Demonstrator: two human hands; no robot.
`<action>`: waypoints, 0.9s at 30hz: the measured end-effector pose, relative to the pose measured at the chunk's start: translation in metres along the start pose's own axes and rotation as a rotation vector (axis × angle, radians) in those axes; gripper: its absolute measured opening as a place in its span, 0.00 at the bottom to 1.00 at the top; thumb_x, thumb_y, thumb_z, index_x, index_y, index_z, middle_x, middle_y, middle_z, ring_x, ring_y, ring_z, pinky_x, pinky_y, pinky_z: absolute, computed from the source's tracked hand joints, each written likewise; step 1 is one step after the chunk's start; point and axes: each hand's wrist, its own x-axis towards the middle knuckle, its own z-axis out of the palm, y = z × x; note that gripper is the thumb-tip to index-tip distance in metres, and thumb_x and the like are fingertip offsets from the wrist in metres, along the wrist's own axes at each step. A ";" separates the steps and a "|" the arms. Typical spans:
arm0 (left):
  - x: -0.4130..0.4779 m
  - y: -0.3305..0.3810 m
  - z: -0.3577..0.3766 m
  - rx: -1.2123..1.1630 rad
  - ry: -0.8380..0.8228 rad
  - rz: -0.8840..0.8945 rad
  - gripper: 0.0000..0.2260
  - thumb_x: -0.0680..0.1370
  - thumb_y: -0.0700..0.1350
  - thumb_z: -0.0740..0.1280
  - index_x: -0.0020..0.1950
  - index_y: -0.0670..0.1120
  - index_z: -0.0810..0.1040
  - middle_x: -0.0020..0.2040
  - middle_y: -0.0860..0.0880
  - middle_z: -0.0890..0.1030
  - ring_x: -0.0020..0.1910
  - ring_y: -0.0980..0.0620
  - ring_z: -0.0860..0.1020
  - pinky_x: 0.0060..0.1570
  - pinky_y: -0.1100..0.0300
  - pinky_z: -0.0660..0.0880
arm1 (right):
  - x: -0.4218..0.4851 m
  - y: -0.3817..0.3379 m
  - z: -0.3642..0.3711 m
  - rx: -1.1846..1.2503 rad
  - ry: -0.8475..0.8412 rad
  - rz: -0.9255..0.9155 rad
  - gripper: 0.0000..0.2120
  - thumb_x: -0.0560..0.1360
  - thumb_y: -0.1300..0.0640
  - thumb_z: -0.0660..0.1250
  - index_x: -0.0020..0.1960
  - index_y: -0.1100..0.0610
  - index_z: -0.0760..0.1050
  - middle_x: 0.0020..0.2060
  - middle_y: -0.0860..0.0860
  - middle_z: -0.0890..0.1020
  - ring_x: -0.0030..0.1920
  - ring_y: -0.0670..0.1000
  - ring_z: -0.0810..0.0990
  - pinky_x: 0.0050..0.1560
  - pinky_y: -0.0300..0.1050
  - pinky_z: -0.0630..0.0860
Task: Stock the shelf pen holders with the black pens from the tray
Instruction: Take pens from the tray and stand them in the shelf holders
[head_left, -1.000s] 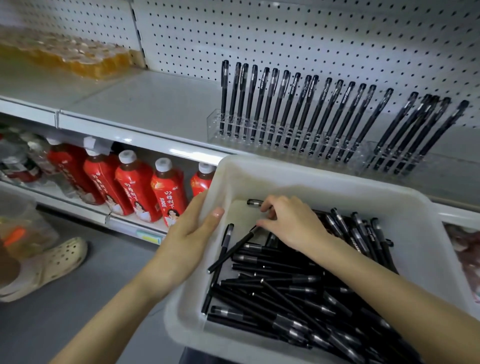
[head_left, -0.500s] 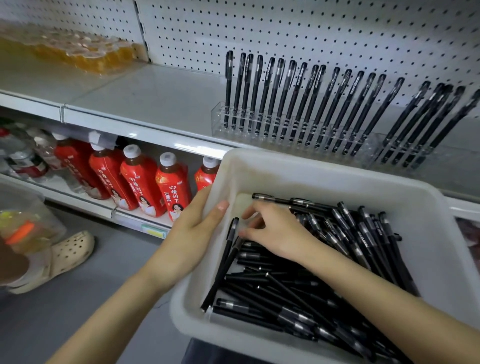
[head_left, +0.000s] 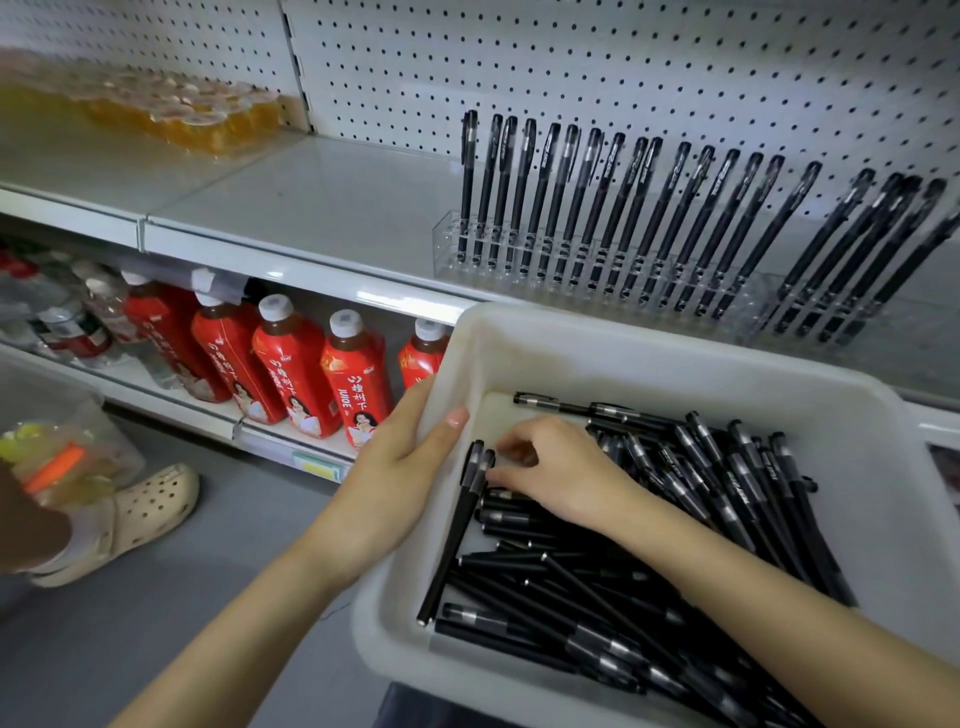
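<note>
Pens (head_left: 597, 587) fill the tray (head_left: 623, 353); the left hand (head_left: 400, 467) grips its edge to steady it while the right hand (head_left: 561, 473) curls down to pick some.

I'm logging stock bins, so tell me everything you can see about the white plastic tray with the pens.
The white plastic tray is a deep rectangular tub with rounded corners and a thick rolled rim, slightly scuffed inside. It sits tilted below the shelf edge, holding a loose pile of black capped pens. The left hand grips its left wall; the right hand reaches inside onto the pens.
</note>
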 end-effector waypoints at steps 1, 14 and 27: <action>0.000 0.000 0.000 0.005 0.003 0.004 0.12 0.80 0.46 0.58 0.61 0.60 0.71 0.53 0.71 0.77 0.54 0.73 0.73 0.48 0.80 0.65 | 0.000 -0.001 0.000 0.008 -0.009 0.001 0.13 0.72 0.49 0.71 0.52 0.56 0.80 0.49 0.50 0.80 0.55 0.52 0.77 0.61 0.52 0.70; 0.000 -0.002 0.000 0.018 0.015 -0.002 0.11 0.80 0.46 0.58 0.58 0.61 0.72 0.51 0.69 0.78 0.53 0.72 0.74 0.48 0.79 0.67 | 0.000 -0.002 -0.001 0.102 -0.038 -0.039 0.12 0.71 0.49 0.72 0.50 0.50 0.74 0.41 0.44 0.77 0.48 0.48 0.77 0.58 0.51 0.73; 0.003 -0.007 -0.004 0.212 0.106 0.016 0.14 0.80 0.51 0.58 0.66 0.58 0.69 0.57 0.67 0.75 0.55 0.71 0.71 0.54 0.71 0.66 | -0.020 -0.016 -0.004 0.914 -0.094 0.057 0.15 0.71 0.68 0.70 0.53 0.58 0.69 0.36 0.58 0.78 0.33 0.49 0.81 0.38 0.47 0.82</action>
